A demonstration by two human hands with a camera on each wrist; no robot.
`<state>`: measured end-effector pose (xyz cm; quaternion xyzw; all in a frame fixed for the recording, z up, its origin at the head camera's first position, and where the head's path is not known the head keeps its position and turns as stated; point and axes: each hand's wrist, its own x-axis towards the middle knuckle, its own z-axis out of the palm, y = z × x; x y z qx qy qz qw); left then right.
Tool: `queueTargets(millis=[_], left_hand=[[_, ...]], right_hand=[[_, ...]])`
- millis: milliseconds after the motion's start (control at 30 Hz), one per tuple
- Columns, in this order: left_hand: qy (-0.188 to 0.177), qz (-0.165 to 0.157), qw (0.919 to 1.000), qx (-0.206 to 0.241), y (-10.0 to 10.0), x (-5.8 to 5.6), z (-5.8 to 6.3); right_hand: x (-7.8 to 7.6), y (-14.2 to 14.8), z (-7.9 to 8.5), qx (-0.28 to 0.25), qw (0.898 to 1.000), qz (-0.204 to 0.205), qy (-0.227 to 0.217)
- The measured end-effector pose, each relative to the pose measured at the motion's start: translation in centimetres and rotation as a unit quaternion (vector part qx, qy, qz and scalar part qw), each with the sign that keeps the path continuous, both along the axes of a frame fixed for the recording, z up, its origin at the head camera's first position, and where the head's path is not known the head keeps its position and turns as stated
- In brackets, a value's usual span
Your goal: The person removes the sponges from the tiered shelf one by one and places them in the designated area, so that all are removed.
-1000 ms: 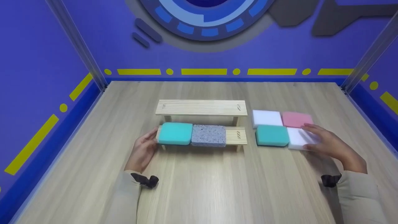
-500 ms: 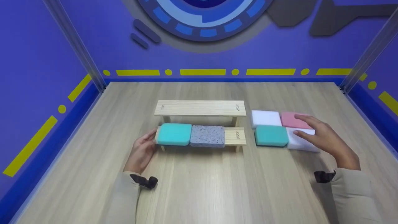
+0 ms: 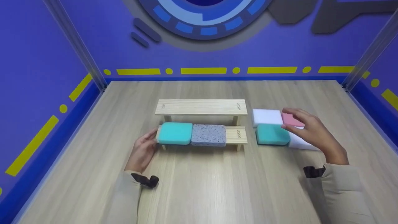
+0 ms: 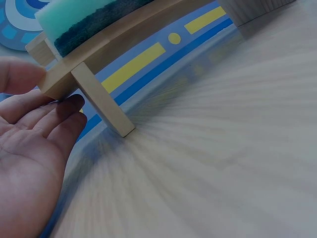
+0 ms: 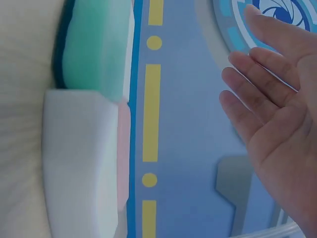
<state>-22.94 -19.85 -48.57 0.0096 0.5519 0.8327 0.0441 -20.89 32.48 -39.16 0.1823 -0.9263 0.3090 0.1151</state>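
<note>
My left hand pinches the left end of a low wooden shelf, its thumb at the plank's end and its fingers curled beneath, as the left wrist view shows. On that plank lie a turquoise sponge and, touching it, a speckled grey sponge. My right hand hovers with nothing in it over a group of sponges, thumb and fingers spread apart. Below it are a green sponge, a pink sponge and a white sponge, the last two partly hidden. Another white sponge lies behind the green one.
A second, higher wooden plank on legs stands behind the front one, with nothing on it. The wood-patterned table is bounded by blue panels at the back and sides.
My right hand has moved left and away from the nearer white sponge, over the pink and green ones. The left hand keeps its hold on the shelf, and the sponges lie where they were.
</note>
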Motion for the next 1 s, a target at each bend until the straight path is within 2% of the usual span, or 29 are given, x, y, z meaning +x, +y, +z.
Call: queueTargets(millis=[233, 533, 1000], left_hand=[[-0.002, 0.003, 1.0, 0.002, 0.1, 0.1, 0.0], [-0.006, 0.005, 0.9999, 0.012, 0.1, 0.1, 0.2], [-0.008, 0.004, 0.9996, 0.026, 0.2, 0.1, 0.2]], right_hand=[[-0.3, -1.5, 0.4, -0.03, 0.999, 0.032, 0.019], [-0.6, -3.5, 1.1, -0.045, 0.996, 0.07, -0.017], [-1.5, -7.1, 0.5, -0.057, 0.99, 0.116, -0.058]])
